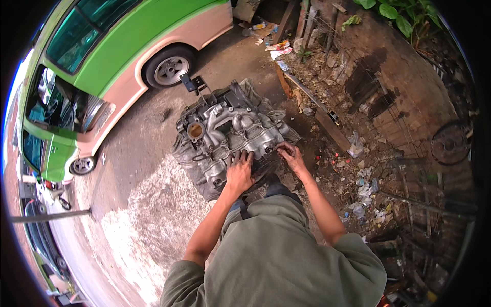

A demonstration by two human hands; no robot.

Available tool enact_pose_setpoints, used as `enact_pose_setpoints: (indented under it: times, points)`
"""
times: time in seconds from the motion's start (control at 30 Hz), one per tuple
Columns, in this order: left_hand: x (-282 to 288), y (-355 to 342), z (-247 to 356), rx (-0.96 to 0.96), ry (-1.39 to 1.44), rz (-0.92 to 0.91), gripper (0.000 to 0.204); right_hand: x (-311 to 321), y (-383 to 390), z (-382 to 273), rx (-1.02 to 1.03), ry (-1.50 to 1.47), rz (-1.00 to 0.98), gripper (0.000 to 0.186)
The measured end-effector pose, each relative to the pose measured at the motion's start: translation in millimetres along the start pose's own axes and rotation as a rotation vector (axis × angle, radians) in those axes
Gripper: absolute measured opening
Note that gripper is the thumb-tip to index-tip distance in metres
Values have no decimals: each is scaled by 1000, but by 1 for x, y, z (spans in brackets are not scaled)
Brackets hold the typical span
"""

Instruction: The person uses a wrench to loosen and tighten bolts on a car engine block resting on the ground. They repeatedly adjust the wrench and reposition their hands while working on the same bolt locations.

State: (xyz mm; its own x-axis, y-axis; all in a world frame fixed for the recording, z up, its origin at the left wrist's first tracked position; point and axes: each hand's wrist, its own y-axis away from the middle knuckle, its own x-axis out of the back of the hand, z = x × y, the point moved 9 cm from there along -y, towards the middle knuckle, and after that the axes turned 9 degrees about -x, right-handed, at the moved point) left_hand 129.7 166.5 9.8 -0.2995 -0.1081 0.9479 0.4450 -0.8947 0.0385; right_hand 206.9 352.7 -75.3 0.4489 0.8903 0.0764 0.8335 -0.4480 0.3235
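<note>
A greasy grey metal engine [232, 134] sits on the ground right in front of me. Curved manifold pipes [219, 122] run across its top, and a round flange [195, 131] with a brownish middle is at its left. My left hand [239, 171] lies on the near cover of the engine, fingers laid over its edge and slightly apart. At the cover's right end, beside a dark round opening [269, 149], my right hand [291, 155] has its thumb and fingers drawn together. Whatever is between those fingertips is too small to make out.
A green and pink van [123, 66] stands at the upper left, its rear wheel [171, 69] near the engine. Rubble, a wooden plank [332, 130] and plastic litter [365, 192] lie to the right. A dark upright bracket [192, 83] rises at the engine's far side.
</note>
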Motion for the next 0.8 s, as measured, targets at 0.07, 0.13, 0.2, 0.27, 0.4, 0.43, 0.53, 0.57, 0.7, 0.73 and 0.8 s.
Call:
enact_pose_setpoints:
  times: [0.07,0.13,0.2,0.27,0.4,0.43,0.53,0.57,0.7,0.73,0.8]
  points:
    - [-7,8,3,112,-55,12,91,11,-4,-9,107,117,-22,16]
    - [-18,16,2,217,-71,6,96,20,-3,-10,140,228,-49,16]
    - [-28,20,0,320,-11,30,98,29,-5,-11,118,339,-90,16]
    - [-35,24,-1,394,12,75,99,33,-4,-19,170,389,-102,15]
    - [-45,27,-6,437,16,147,102,33,3,-60,463,436,-77,15]
    - [-48,29,-7,443,-5,135,103,30,4,-62,449,444,-114,15]
    - [-54,32,-13,427,45,176,102,27,0,-65,362,465,-180,14]
    - [-54,32,-13,419,20,192,102,27,-2,-65,335,471,-192,14]
    - [-58,35,-15,450,59,231,101,27,0,-74,383,498,-196,13]
    - [-55,33,-13,429,47,255,97,27,-1,-74,384,518,-199,13]
    - [-55,35,-14,453,9,218,88,26,-3,-72,366,568,-211,13]
